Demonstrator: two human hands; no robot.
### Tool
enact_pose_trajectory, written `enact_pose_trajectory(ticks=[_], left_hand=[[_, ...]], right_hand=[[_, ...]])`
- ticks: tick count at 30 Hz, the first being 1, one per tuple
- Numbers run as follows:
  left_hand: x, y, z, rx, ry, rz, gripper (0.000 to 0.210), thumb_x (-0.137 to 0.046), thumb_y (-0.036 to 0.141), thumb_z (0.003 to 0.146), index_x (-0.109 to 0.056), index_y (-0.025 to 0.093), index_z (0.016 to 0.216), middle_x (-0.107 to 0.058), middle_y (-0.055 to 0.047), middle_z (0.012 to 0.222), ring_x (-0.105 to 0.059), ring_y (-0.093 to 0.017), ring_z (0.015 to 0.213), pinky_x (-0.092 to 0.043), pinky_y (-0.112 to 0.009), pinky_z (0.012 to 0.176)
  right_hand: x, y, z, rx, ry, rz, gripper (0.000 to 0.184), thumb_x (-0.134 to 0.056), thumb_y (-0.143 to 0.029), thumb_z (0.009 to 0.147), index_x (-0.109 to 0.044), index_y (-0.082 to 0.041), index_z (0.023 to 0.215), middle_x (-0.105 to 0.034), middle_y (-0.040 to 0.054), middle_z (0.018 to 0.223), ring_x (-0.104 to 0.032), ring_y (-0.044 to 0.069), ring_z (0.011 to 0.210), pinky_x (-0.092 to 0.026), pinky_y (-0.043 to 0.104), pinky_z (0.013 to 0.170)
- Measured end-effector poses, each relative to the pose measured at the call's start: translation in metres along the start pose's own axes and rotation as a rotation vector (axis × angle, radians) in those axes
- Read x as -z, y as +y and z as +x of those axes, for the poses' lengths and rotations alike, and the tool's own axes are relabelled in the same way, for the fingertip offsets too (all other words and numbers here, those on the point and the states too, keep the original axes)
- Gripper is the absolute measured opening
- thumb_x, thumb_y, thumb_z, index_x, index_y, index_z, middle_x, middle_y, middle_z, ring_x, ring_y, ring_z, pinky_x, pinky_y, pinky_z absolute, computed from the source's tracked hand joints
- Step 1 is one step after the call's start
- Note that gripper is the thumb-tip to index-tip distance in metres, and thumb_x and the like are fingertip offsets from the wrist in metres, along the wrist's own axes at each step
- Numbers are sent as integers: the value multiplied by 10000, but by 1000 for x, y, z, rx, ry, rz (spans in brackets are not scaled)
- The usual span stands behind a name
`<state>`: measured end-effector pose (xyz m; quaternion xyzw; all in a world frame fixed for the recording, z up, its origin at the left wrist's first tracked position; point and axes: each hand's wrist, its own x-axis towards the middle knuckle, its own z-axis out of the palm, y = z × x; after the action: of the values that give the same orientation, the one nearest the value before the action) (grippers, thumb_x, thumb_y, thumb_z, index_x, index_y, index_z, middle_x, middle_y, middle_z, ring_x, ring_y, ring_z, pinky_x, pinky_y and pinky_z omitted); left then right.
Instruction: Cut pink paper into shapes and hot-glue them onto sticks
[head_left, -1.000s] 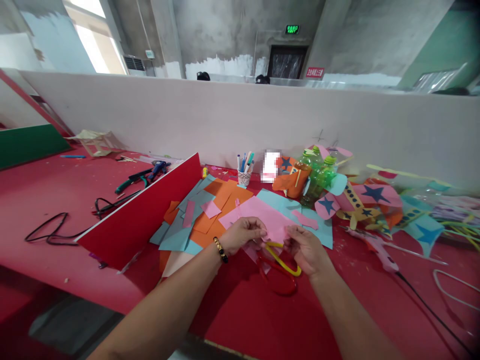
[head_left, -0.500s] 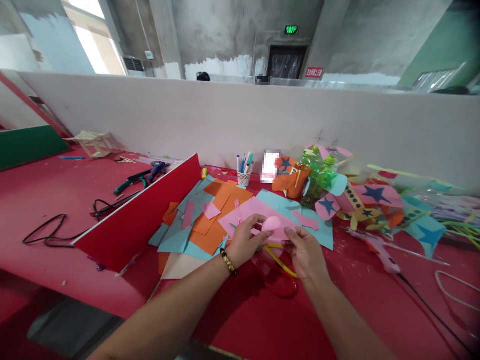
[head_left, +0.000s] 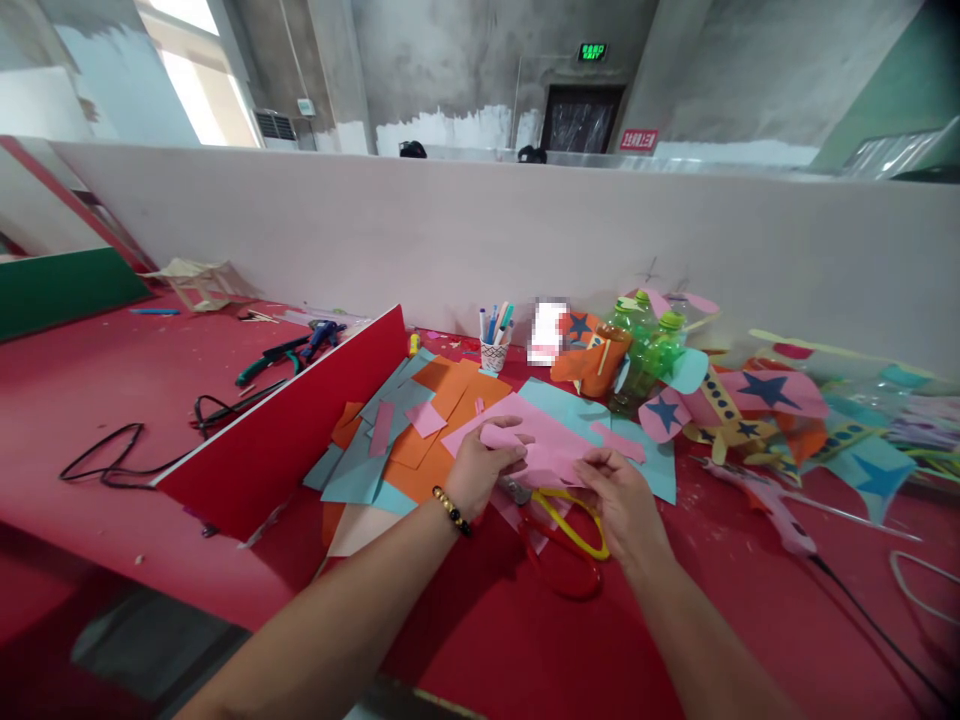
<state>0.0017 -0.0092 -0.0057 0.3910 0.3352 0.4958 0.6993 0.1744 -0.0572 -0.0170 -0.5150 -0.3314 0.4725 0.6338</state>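
Observation:
A small pink piece of craft paper (head_left: 551, 466) spans the space between my two hands. My left hand (head_left: 484, 468), with a beaded bracelet at the wrist, has its fingers closed on the left end, where the paper curls over. With thumb and fingertips, my right hand (head_left: 619, 495) pinches the right edge. Behind it lies a larger pink sheet (head_left: 517, 408), so the outlines partly merge. Under my hands rest scissors with one yellow and one red handle (head_left: 574, 592); their blades are mostly hidden.
Orange sheets (head_left: 420, 485) and blue sheets (head_left: 349, 470) overlap left of my hands. A red board (head_left: 300, 430) stands on edge beyond them. Behind are a pen cup (head_left: 493, 356) and green bottles (head_left: 645, 365). A pink glue gun (head_left: 765, 505) with its cord lies right, near star-decorated paper models (head_left: 772, 390).
My left fingers have shifted slightly left and the pink piece looks flatter, less bulged. More of the scissors' handles shows below my hands. The view has moved a little.

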Motion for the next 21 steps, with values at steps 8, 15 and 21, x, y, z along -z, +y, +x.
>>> enact_pose_trajectory(ticks=[8, 15, 21], left_hand=[[-4, -11, -7, -63, -109, 246, 533, -782, 240, 585, -522, 194, 1048, -678, -35, 853, -594, -96, 547, -494, -224, 520], [-4, -7, -4, 26, -79, 171, 461, -761, 281, 622, -531, 165, 1005, -683, -41, 697, -635, -133, 559, -530, -268, 581], [4, 0, 6, -58, -1, 180, 423, -788, 295, 565, -554, 149, 886, -570, 53, 536, -568, -90, 467, -505, -227, 526]], right_hand=[[-1, -13, -6, 117, -331, -563, 210, -672, -366, 708, -657, -158, 727, -616, -1, 675, -541, 139, 642, -422, 254, 621], [1, -15, -7, 4, -368, -454, 209, -667, -350, 696, -615, -157, 631, -543, -41, 580, -458, 102, 564, -362, 234, 570], [6, -18, -2, -83, -307, -353, 266, -749, -401, 579, -631, -163, 592, -564, -36, 557, -468, 108, 542, -369, 246, 558]])
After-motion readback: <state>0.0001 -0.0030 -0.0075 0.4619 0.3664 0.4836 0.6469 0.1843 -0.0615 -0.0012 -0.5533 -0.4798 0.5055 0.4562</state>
